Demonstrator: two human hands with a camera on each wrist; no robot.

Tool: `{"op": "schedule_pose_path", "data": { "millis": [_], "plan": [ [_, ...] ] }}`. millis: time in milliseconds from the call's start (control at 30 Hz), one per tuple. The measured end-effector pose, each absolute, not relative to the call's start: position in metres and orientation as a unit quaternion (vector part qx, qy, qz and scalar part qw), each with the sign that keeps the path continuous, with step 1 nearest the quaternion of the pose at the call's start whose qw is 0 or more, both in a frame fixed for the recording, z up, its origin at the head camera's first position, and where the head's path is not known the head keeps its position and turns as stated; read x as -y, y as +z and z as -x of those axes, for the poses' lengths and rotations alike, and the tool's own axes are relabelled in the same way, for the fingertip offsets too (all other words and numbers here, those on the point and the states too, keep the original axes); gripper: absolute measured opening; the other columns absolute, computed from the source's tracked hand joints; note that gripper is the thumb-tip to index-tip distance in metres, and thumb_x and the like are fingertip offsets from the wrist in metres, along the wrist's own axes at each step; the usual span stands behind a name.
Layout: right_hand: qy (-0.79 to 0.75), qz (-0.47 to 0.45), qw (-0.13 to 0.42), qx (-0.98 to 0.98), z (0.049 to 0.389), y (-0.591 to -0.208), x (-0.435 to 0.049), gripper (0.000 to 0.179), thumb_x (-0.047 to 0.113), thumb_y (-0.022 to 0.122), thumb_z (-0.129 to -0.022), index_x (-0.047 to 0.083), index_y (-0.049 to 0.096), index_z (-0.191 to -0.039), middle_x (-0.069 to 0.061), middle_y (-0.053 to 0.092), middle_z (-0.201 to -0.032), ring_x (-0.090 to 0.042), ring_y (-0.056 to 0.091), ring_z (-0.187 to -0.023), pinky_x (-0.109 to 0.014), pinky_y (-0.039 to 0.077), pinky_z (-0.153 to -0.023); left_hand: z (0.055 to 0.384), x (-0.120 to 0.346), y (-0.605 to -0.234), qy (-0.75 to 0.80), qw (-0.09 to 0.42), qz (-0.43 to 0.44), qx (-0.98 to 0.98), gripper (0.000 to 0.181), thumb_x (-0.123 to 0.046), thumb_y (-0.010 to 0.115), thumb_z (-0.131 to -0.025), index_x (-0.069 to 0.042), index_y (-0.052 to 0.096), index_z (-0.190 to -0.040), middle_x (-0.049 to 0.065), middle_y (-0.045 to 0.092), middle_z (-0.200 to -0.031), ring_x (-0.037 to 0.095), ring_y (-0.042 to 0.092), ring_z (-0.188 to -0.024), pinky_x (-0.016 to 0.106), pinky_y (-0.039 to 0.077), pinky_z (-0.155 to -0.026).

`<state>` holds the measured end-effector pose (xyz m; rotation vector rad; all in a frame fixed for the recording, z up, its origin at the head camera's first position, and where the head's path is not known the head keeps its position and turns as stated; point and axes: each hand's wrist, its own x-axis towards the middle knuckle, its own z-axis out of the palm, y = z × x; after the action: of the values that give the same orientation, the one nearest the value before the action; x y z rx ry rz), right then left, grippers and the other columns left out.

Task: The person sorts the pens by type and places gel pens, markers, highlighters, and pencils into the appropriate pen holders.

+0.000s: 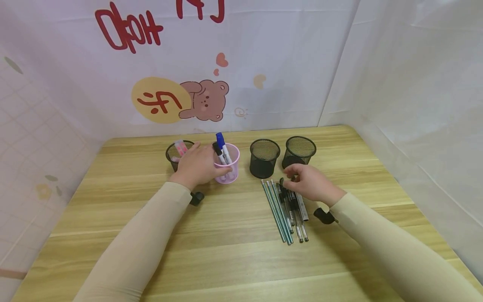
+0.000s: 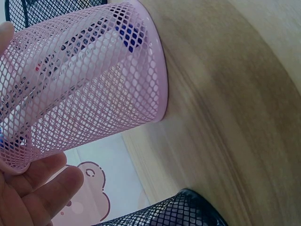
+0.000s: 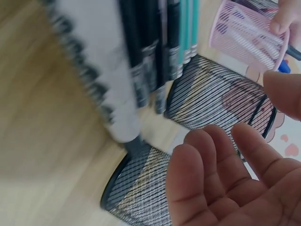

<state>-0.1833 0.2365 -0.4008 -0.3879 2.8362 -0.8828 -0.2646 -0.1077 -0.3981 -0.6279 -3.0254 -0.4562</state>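
My left hand (image 1: 200,165) grips the pink mesh pen cup (image 1: 231,177) near its rim, thumb on the near side and other fingers behind. The cup stands upright on the table and holds markers, among them a blue-capped marker (image 1: 222,144) and a black-capped one. Just over the top ends of the black-capped pens (image 1: 292,205) hovers my right hand (image 1: 309,182). Its fingers (image 3: 216,165) are loosely bent, with nothing between them in the right wrist view. A white marker (image 3: 99,61) and teal pencils (image 1: 277,212) lie alongside the pens.
Left of the pink cup, a black mesh cup (image 1: 171,154) contains pink-and-clear items, partly hidden by my hand. Two more black mesh cups stand beyond the pens, a middle one (image 1: 264,161) and a right one (image 1: 299,151). A printed cloth (image 1: 286,54) hangs behind the wooden table (image 1: 226,260).
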Motion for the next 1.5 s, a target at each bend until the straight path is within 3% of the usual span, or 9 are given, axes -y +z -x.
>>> {"op": "schedule_pose_path", "data": {
  "millis": [300,667,900,1000,1133,1233,1367,1500],
  "plan": [
    [-0.229,0.125,0.085,-0.962,0.183,-0.407,-0.248,0.042,0.022,0.076,-0.094,-0.003,0.067,-0.126,-0.015,0.073,-0.106,-0.024,0.069,-0.091,-0.047,0.057,-0.087,0.265,0.107,-0.399,-0.147,0.010,0.204,0.968,0.058,-0.067,0.075,-0.086,-0.016,0.066,-0.109,0.002,0.074,-0.115,0.030,0.066,-0.129,0.050,0.019,-0.134],
    [-0.195,0.115,0.124,-0.966,0.179,-0.408,-0.257,0.041,0.025,0.079,-0.091,-0.004,0.068,-0.118,-0.013,0.077,-0.101,-0.024,0.072,-0.090,-0.048,0.060,-0.085,0.263,0.108,-0.396,-0.141,0.006,0.206,0.968,0.058,-0.068,0.073,-0.086,-0.015,0.065,-0.107,0.003,0.074,-0.117,0.031,0.065,-0.129,0.050,0.018,-0.134],
    [-0.167,0.100,0.152,-0.969,0.178,-0.411,-0.259,0.037,0.029,0.082,-0.090,0.002,0.068,-0.112,-0.011,0.078,-0.104,-0.022,0.071,-0.091,-0.046,0.059,-0.085,0.262,0.108,-0.395,-0.141,0.001,0.206,0.968,0.055,-0.068,0.073,-0.087,-0.016,0.063,-0.103,0.003,0.073,-0.112,0.031,0.065,-0.128,0.051,0.018,-0.134],
    [-0.159,0.100,0.150,-0.971,0.178,-0.412,-0.259,0.043,0.029,0.081,-0.090,-0.001,0.067,-0.118,-0.013,0.077,-0.108,-0.022,0.067,-0.090,-0.048,0.058,-0.086,0.261,0.107,-0.394,-0.142,-0.001,0.206,0.968,0.057,-0.068,0.073,-0.087,-0.015,0.064,-0.106,0.003,0.073,-0.112,0.031,0.065,-0.128,0.051,0.018,-0.134],
    [-0.150,0.103,0.153,-0.971,0.178,-0.413,-0.259,0.065,0.028,0.081,-0.090,-0.007,0.058,-0.139,-0.018,0.075,-0.112,-0.021,0.064,-0.083,-0.051,0.057,-0.090,0.262,0.107,-0.394,-0.141,0.002,0.210,0.967,0.059,-0.068,0.073,-0.087,-0.015,0.065,-0.111,0.003,0.074,-0.117,0.030,0.065,-0.130,0.051,0.018,-0.134],
    [-0.143,0.109,0.156,-0.971,0.179,-0.414,-0.258,0.076,0.027,0.080,-0.090,-0.007,0.049,-0.150,-0.024,0.072,-0.126,-0.024,0.066,-0.089,-0.054,0.056,-0.096,0.263,0.106,-0.395,-0.138,0.005,0.214,0.967,0.057,-0.068,0.073,-0.087,-0.016,0.065,-0.108,0.002,0.074,-0.117,0.029,0.065,-0.129,0.052,0.019,-0.134],
    [-0.136,0.116,0.155,-0.972,0.177,-0.415,-0.259,0.070,0.028,0.080,-0.090,-0.005,0.055,-0.147,-0.029,0.065,-0.139,-0.034,0.068,-0.111,-0.060,0.054,-0.103,0.263,0.107,-0.396,-0.137,0.007,0.214,0.967,0.056,-0.068,0.073,-0.087,-0.017,0.064,-0.106,0.002,0.074,-0.115,0.029,0.066,-0.128,0.051,0.020,-0.133],
    [-0.136,0.113,0.159,-0.971,0.176,-0.415,-0.259,0.061,0.029,0.079,-0.091,-0.003,0.062,-0.140,-0.027,0.068,-0.134,-0.032,0.068,-0.108,-0.060,0.054,-0.103,0.263,0.107,-0.396,-0.136,0.007,0.213,0.967,0.055,-0.068,0.073,-0.087,-0.017,0.063,-0.104,0.001,0.073,-0.116,0.029,0.066,-0.128,0.051,0.020,-0.133]
  ]
}}
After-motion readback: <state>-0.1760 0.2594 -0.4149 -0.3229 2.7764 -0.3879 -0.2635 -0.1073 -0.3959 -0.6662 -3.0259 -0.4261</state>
